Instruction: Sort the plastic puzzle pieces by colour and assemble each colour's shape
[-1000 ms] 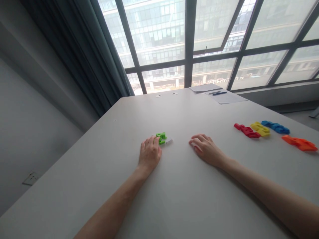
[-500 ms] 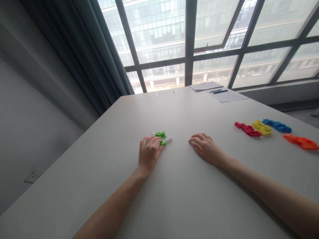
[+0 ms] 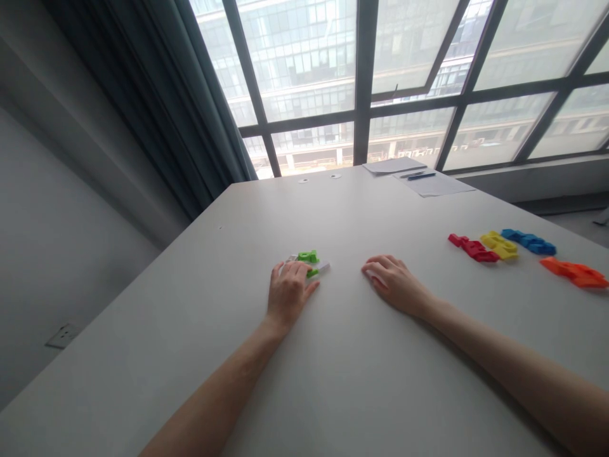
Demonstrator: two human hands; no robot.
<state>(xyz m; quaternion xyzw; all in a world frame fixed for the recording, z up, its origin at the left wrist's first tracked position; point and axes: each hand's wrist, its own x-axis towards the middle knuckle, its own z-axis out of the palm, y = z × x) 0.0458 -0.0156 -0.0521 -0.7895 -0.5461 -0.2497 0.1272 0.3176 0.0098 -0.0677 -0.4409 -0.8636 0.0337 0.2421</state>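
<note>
My left hand [image 3: 288, 293] rests over a small cluster of plastic pieces at the middle of the table. Its fingers stretch forward onto them, and the thumb stands apart to the right. A bright green piece [image 3: 308, 256] lies just past the fingertips. Another green bit [image 3: 312, 273] shows beside the index finger, partly covered. White pieces lie around them, one a short strip [image 3: 324, 267] on the right. My right hand [image 3: 391, 283] lies on the table to the right, fingers loosely bent, a gap between thumb and index finger. I see nothing held in it.
On the right of the white table [image 3: 333, 381] lie red pieces [image 3: 473, 247], yellow pieces [image 3: 499, 245], blue pieces [image 3: 529, 241] and orange pieces [image 3: 575, 271]. Paper sheets [image 3: 447, 185] and a dark pen [image 3: 421, 176] are at the far edge, below the window.
My left hand has shifted slightly right, and its thumb has spread away from the fingers. More white shows behind the fingers. My right hand stays in place.
</note>
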